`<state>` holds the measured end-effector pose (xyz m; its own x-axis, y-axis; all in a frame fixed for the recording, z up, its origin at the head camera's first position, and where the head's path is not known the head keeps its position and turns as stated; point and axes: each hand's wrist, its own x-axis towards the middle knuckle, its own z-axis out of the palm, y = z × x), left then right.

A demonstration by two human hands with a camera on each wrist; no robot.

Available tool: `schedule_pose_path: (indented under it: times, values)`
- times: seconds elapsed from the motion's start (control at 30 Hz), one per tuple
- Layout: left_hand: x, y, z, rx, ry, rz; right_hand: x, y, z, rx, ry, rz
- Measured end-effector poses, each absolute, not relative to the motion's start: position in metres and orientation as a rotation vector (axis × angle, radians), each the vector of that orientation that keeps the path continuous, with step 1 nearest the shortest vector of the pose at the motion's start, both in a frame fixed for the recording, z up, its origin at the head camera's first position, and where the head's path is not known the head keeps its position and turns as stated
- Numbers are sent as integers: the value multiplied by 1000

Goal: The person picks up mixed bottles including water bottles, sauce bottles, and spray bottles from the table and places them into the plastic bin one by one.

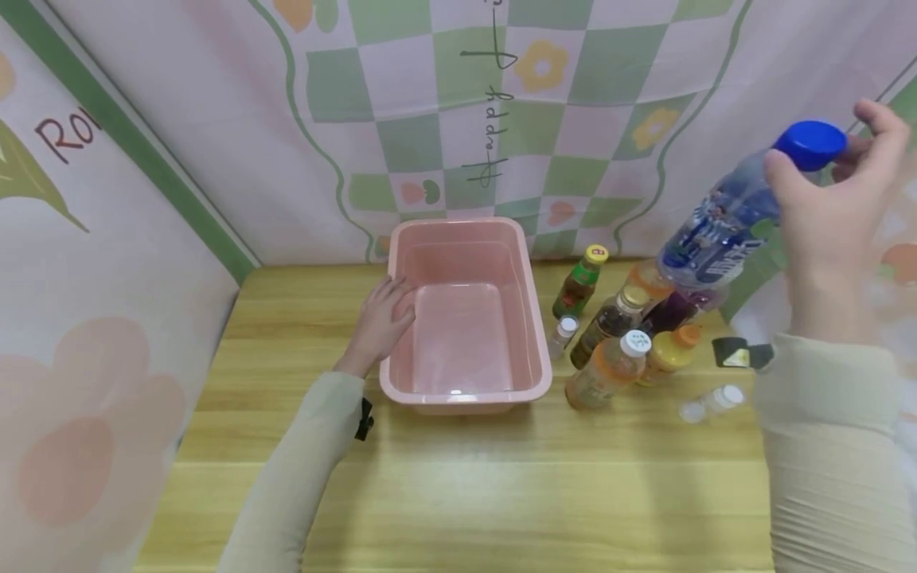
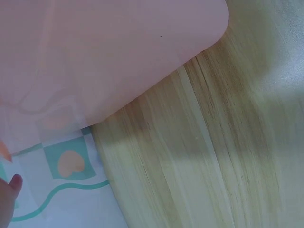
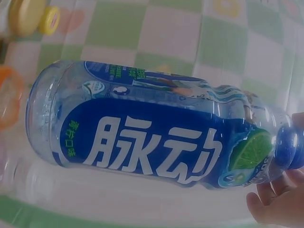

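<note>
My right hand (image 1: 848,203) holds a clear plastic drink bottle (image 1: 727,223) with a blue label by its blue cap (image 1: 811,146). The bottle hangs tilted above the other bottles, its base toward the basin side. In the right wrist view, the label (image 3: 152,142) shows large white characters and a lime slice, with fingers (image 3: 280,199) at the neck. A pink plastic basin (image 1: 539,350) stands on the table with nothing inside. My left hand (image 1: 380,322) rests on its left rim, fingers loosely extended.
Right of the basin stand a green-labelled yellow-capped bottle (image 1: 579,282), a dark bottle (image 1: 609,325), a white-capped orange bottle (image 1: 605,374), a yellow bottle (image 1: 666,356) and a small white-capped vial (image 1: 562,336). Another vial (image 1: 712,403) lies nearer. A patterned curtain (image 1: 458,103) hangs behind the table (image 1: 458,493).
</note>
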<state>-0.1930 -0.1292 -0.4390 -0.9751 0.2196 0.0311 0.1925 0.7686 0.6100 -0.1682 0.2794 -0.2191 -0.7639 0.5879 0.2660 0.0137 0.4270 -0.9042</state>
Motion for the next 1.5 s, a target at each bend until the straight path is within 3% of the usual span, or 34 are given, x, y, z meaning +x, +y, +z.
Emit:
schedule_pose_path:
  times: [0.53, 1.03, 1.5]
  values:
    - [-190, -135, -440, 270, 2929, 1055, -214, 188, -227, -84, -2297, 1439]
    - [-189, -137, -445, 266, 2908, 1126, -243, 105, -273, 220, -2413, 1542]
    - [-193, -133, -443, 267, 2913, 1100, -266, 70, -329, 209, -2670, 1488]
